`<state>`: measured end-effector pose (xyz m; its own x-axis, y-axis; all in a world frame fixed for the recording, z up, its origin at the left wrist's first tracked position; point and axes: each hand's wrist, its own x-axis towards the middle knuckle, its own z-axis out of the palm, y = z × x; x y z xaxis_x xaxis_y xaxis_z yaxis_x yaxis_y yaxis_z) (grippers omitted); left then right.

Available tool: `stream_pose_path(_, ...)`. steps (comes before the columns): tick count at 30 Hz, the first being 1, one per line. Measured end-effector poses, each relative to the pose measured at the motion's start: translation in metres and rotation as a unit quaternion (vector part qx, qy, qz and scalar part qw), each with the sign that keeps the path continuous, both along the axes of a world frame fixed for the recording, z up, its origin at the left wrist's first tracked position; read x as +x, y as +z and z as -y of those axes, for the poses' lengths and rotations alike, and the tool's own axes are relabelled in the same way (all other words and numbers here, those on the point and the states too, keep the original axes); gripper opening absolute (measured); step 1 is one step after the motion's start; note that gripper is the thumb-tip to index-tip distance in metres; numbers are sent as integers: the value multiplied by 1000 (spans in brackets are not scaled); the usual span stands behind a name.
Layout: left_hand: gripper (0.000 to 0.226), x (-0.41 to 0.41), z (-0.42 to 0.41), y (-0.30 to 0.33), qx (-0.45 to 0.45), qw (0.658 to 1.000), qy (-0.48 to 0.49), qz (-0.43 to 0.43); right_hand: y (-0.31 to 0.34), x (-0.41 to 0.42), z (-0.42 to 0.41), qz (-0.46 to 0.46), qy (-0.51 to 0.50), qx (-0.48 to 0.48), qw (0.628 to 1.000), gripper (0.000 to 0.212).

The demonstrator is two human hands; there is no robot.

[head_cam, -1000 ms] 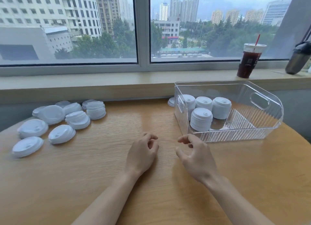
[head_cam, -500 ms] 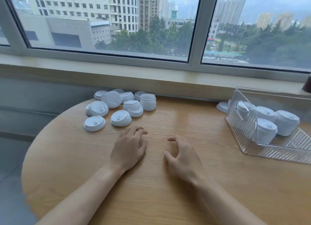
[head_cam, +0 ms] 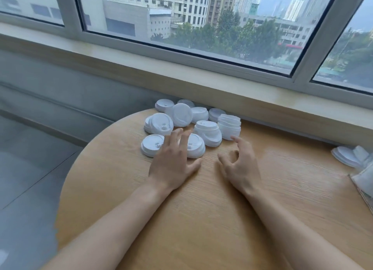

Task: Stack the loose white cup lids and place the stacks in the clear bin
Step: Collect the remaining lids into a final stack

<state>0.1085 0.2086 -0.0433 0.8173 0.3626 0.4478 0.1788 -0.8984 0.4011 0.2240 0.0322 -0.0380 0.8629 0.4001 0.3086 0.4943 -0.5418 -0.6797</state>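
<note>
We see loose white lids (head_cam: 182, 114) clustered above frame centre, on the far side of the round table (head_cam: 201, 219), with one short stack (head_cam: 229, 126) at the cluster's right edge. Left hand (head_cam: 173, 162) lies flat, fingers straight and spread wide, over the nearest lid (head_cam: 195, 148); we cannot tell whether it touches. Right hand (head_cam: 240, 164) is just below the stack, fingers loosely curled, holding nothing. At the right frame edge more lids (head_cam: 345, 155) lie beside a corner of the clear bin (head_cam: 363, 180).
</note>
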Motion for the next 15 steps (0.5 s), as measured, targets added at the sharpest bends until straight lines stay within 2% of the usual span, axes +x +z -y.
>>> stream_pose_path(6,97,30,-4,-1,13,998,46,-30,-5,41,-38,53,51,-18,997,85)
stream_pose_path(12,84,35,-8,-7,20,997,70,-30,-6,60,-58,63,80,-57,993,97)
stream_pose_path(15,80,35,-8,-8,6,998,65,-26,-7,64,-65,71,79,-98,990,91)
